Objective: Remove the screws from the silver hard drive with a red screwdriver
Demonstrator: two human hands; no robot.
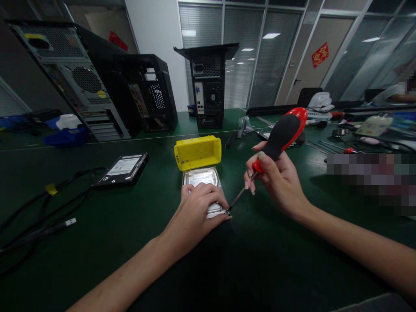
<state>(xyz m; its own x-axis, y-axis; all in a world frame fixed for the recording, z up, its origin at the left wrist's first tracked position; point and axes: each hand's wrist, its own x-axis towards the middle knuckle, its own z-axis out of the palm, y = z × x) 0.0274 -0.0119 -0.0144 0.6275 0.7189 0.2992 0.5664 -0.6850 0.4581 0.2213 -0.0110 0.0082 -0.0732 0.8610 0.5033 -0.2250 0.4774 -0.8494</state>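
Observation:
A silver hard drive (pixel 202 177) lies on the green table mat, its label side up. My left hand (pixel 204 200) grips it from above, fingers curled over its top and thumb along the near edge. In my right hand (pixel 276 175) is a red-and-black screwdriver (pixel 282 134), held by the front of its handle. Its shaft slants down to the left, and the tip is at the drive's near right corner, by my left thumb. Just behind the drive, a yellow plastic bin (pixel 197 152) rests on its side, mouth facing me.
On the left lie a second hard drive (pixel 122 169) and a black USB cable (pixel 61 226). Computer cases (pixel 209 86) stand along the back. Tools and parts, with several screwdriver shafts (pixel 320 148), crowd the right. A person's arm (pixel 403 97) shows at the far right.

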